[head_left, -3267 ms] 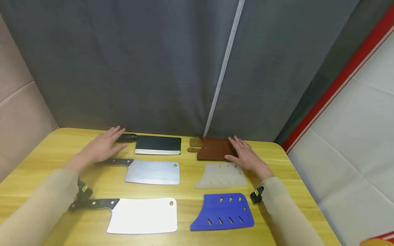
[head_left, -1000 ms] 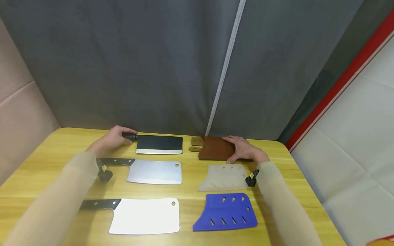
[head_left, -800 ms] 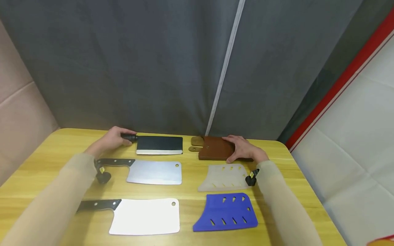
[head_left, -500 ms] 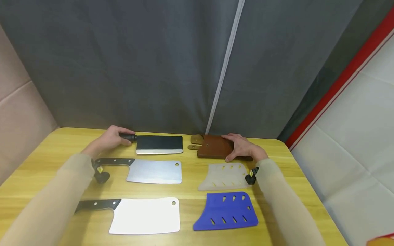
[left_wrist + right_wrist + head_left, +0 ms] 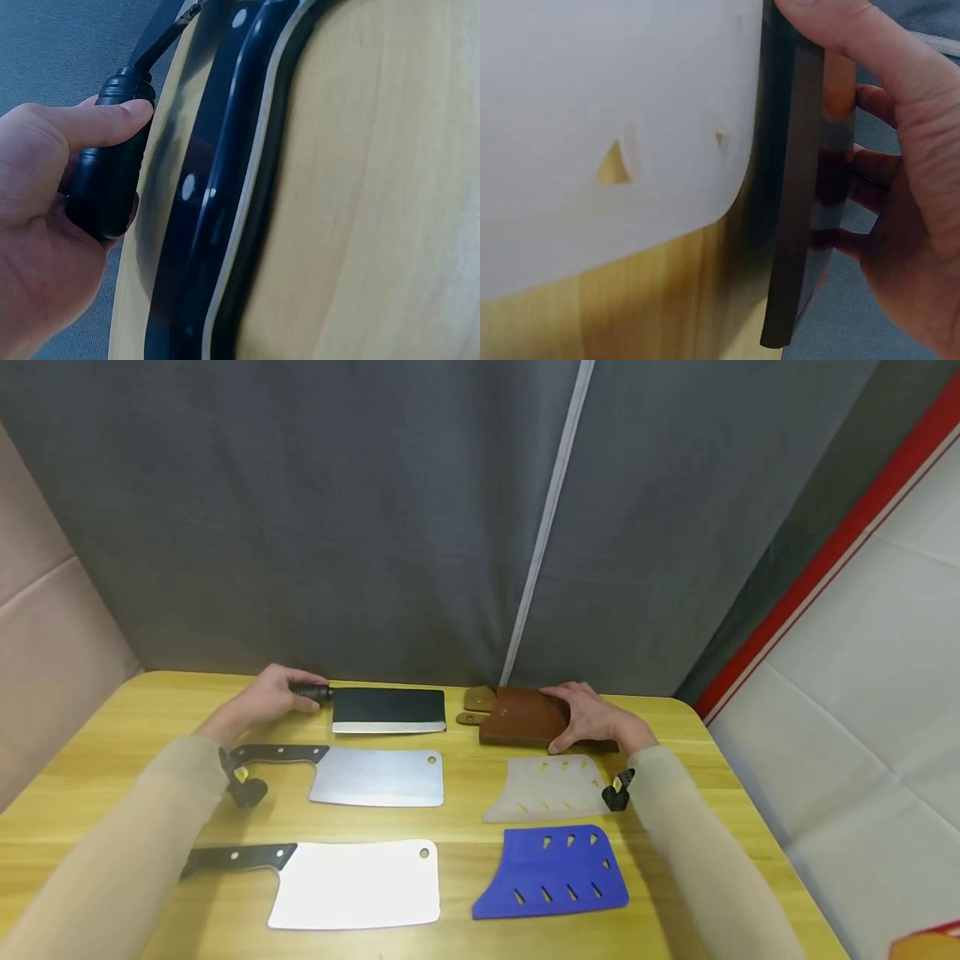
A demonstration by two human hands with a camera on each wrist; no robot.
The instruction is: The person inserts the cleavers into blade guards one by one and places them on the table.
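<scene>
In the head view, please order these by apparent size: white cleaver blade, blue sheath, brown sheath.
1. white cleaver blade
2. blue sheath
3. brown sheath; it lies farthest from the camera and the right hand covers part, so its rank is unsure.

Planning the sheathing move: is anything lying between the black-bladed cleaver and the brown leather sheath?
Nothing visible: only bare yellow wooden table separates the black-bladed cleaver from the brown leather sheath.

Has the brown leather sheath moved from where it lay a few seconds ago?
Yes, slightly. The brown sheath, gripped by the right hand, has lifted and shifted toward the table's far edge, widening the gap to the whitish blade cover.
</scene>
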